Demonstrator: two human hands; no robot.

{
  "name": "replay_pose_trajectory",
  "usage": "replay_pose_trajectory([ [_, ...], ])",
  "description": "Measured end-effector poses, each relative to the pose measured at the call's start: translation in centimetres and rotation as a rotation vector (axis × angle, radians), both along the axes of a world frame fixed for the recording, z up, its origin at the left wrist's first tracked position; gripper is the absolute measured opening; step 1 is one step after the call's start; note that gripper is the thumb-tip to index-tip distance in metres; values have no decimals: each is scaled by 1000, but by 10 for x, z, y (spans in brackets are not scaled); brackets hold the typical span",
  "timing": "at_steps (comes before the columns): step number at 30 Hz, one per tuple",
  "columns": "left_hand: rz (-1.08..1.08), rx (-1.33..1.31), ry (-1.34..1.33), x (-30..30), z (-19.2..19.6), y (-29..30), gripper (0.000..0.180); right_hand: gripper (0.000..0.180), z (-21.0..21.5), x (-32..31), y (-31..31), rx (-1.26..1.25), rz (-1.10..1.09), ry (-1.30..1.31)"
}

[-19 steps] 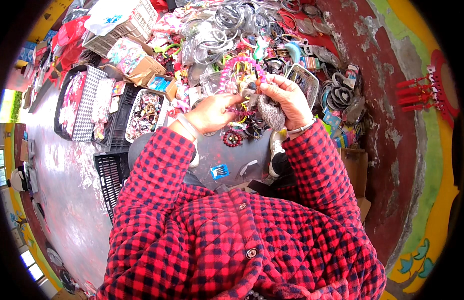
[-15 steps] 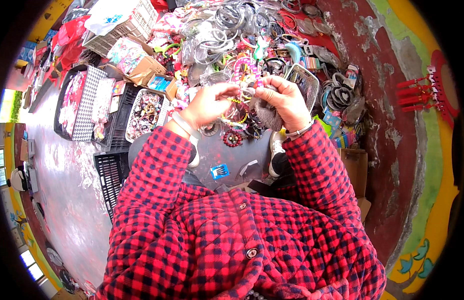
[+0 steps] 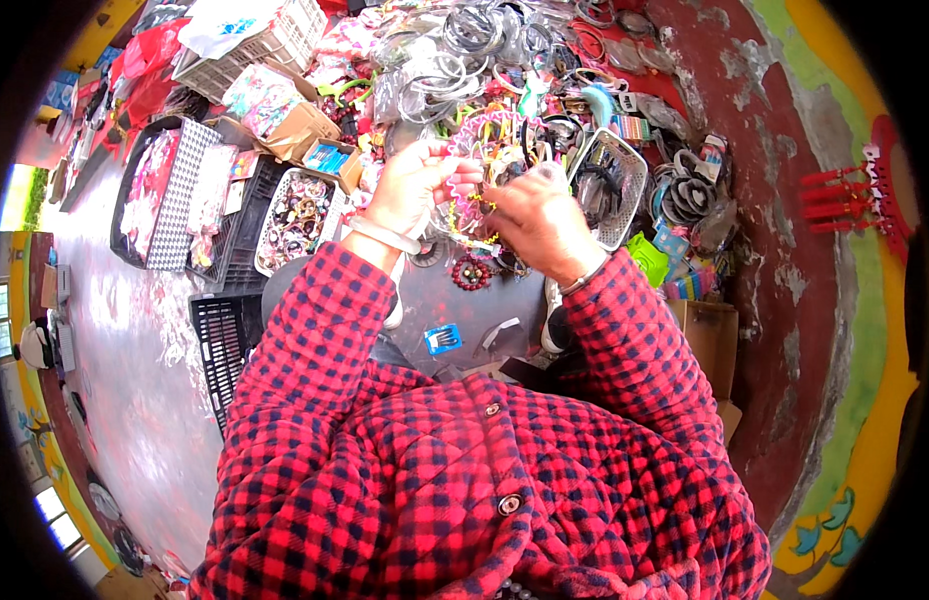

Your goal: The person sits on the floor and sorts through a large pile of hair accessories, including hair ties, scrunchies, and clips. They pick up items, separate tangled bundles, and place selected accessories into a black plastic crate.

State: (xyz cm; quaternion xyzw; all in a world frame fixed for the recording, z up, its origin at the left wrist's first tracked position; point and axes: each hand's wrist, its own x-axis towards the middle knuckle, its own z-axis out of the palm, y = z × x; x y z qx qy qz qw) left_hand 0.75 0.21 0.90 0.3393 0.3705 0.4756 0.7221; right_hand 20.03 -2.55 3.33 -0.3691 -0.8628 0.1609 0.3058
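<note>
While the left hand (image 3: 407,188) pinches the pink wavy loop (image 3: 497,115) at upper centre, the right hand's (image 3: 541,222) grip cannot be told; loop presumably light, springy, hardly fragile, best taken by its side.

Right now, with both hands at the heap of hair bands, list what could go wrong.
1. The pink band at the fingertips of the left hand could snag on the yellow band close below it.
2. The right hand is near the white basket, so a sideways swing might knock it.
3. The blue packet lies between the shoes and could get stepped on.
</note>
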Motion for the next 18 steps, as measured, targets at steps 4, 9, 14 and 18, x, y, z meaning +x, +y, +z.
replay_pose_trajectory([
  [4, 144, 95, 24, -3, -1, 2, 16, 15, 9, 21, 13, -470, -250, 807],
  [9, 254, 183, -84, -3, 2, 2, 15, 31, -2, 67, 32, -1083, -57, 1768],
  [14, 281, 199, -130, -2, 3, 4, 15, 39, 17, 58, 23, -1140, 177, 1935],
  [18, 279, 174, -164, -2, 6, 4, 15, 35, 13, 59, 20, -1091, 145, 1874],
])
